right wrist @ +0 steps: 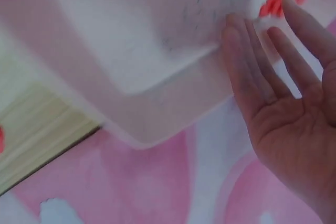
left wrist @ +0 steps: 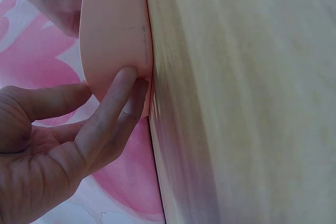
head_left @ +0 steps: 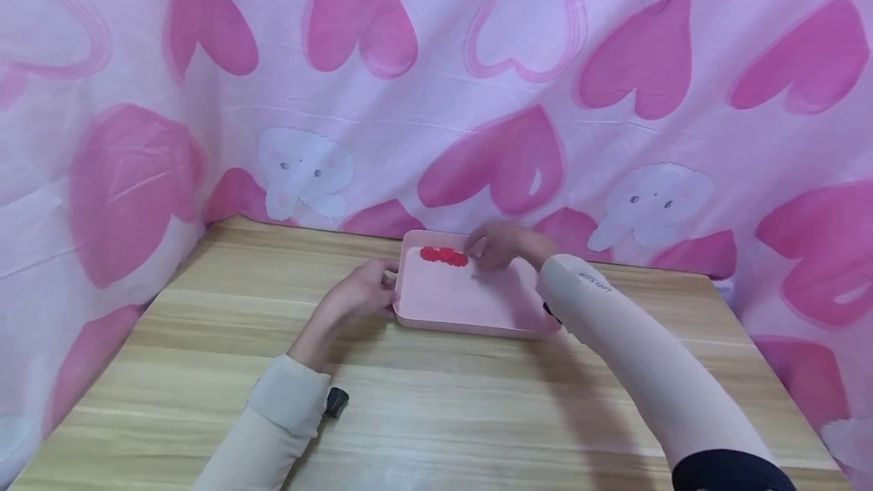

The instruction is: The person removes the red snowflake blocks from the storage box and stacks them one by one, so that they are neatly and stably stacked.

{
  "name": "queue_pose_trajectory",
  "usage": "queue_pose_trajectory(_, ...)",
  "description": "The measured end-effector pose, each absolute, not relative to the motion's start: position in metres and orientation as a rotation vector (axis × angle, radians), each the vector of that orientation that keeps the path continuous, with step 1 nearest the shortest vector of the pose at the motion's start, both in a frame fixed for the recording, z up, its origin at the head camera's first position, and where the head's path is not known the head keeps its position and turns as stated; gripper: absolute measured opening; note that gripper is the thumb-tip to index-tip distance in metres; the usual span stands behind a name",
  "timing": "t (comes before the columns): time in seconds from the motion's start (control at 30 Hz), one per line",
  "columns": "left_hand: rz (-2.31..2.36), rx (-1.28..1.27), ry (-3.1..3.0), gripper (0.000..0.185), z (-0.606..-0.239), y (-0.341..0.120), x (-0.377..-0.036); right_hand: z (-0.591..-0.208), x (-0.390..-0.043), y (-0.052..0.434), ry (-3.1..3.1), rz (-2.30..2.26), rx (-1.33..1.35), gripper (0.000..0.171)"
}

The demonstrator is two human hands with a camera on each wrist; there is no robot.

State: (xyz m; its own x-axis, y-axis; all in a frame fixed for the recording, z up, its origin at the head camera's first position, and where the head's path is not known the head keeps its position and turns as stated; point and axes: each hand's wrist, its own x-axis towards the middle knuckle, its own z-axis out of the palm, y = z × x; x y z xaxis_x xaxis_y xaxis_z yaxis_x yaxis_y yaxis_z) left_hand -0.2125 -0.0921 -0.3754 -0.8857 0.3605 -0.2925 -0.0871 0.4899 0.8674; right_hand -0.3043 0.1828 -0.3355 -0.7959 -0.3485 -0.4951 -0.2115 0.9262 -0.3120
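Observation:
A pale pink tray (head_left: pixel 464 301) lies at the far middle of the wooden table (head_left: pixel 436 415). Small red pieces (head_left: pixel 443 255) are bunched in its far left corner. My left hand (head_left: pixel 364 290) is at the tray's left edge; in the left wrist view its straight fingers (left wrist: pixel 123 95) touch the rim of the tray (left wrist: pixel 113 24), with the thumb stretched out alongside. My right hand (head_left: pixel 498 245) hovers over the far part of the tray just right of the red pieces. In the right wrist view that hand (right wrist: pixel 283 114) is flat with fingers straight and holds nothing, close to the red pieces (right wrist: pixel 283 1).
A pink cloth printed with hearts and white cartoon animals (head_left: pixel 477 97) hangs round the table's back and both sides. Bare wood spreads between the tray and the near edge. A small black object (head_left: pixel 336 401) sits at my left cuff.

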Motion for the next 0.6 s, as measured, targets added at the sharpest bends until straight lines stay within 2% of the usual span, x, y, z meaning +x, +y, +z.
queue_pose_trajectory(0.13,1.388,0.207,2.289,0.056,-0.374,-0.092,-0.212,-0.345,-0.305,0.16,2.629,-0.155,-0.491,0.049)
queue_pose_trajectory(0.37,1.387,0.241,2.297,0.055,-0.373,-0.091,-0.213,-0.358,-0.301,0.137,2.784,-0.326,-0.269,0.034)
queue_pose_trajectory(0.6,1.381,0.2,2.285,0.056,-0.374,-0.09,-0.213,-0.365,-0.304,0.14,2.81,-0.456,-0.264,0.019)
